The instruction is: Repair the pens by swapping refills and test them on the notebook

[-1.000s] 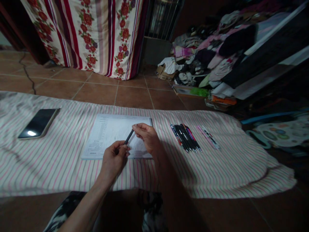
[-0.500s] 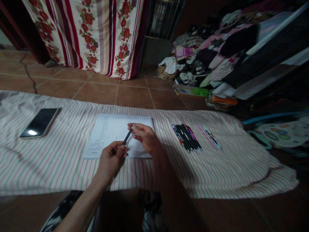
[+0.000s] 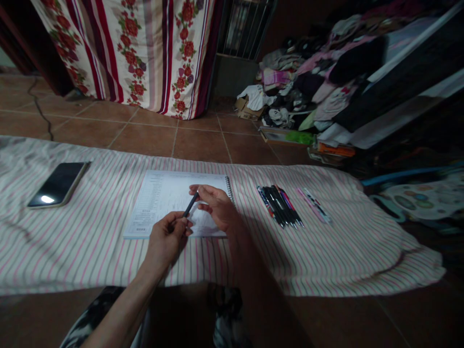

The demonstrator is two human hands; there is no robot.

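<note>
A dark, slim pen [image 3: 190, 205] slants between my two hands, above a spiral notebook [image 3: 152, 193] with a printed page. My left hand [image 3: 167, 234] is closed round its lower end. At the upper end, the thumb and fingers of my right hand [image 3: 215, 203] pinch the tip. To the right of the notebook a row of several pens [image 3: 279, 205], mostly black, lies on the striped cloth [image 3: 108, 261]. Beside that row lie a few slimmer pens [image 3: 314, 205], one pink and one black-and-white.
A phone [image 3: 58, 183] lies face up on the cloth at the left. Beyond the cloth's far edge are a tiled floor [image 3: 148, 137] and a floral curtain [image 3: 155, 58]. Clothes [image 3: 297, 82] are heaped at the back right, and a patterned plastic item [image 3: 424, 198] stands at the right.
The right fingertips now cover more of the pen's upper end, whose light tip showed before. Both hands stay in nearly the same place; the whole view has shifted very slightly.
</note>
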